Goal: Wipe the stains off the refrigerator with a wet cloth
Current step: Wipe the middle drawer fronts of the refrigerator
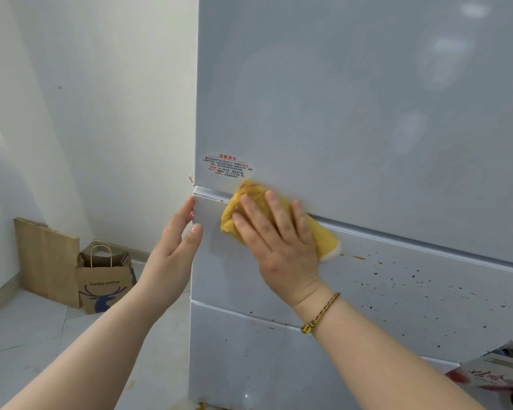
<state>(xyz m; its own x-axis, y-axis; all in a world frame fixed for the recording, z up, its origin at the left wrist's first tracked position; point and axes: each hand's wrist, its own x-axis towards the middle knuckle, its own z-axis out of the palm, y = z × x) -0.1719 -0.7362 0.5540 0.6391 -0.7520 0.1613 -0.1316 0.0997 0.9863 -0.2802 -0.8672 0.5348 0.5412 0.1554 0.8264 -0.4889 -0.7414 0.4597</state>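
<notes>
bracelet [320,315] on my right wrist sits nearest the camera, with a printed packet [492,371] at the lower right edge; can't tell what it is.

right hand [279,241]: flat, fingers straight and spread, pressing the cloth [249,196] onto the fridge [338,99]. cloth is yellow and folded. it sits on the seam between the upper door and the middle drawer, near the left corner, with one end poking out to the right of the hand. its top edge is blurred, so i read this as mid-stroke.

left hand [175,241]: open, holding nothing. fingers lie on the side of the drawer corner, thumb on the front face, just beside the cloth and not touching it.

progress, my read: early.
- left end of the middle drawer around the cloth looks clean
- stains [412,282], dark and orange specks, run across the drawer right of the cloth
- a few more on the bottom drawer
- upper door shows no specks, just a sticker [227,167]

most of the wiping is left, rightward then down.

far left: paper bags [104,282] on the floor by the wall.
</notes>
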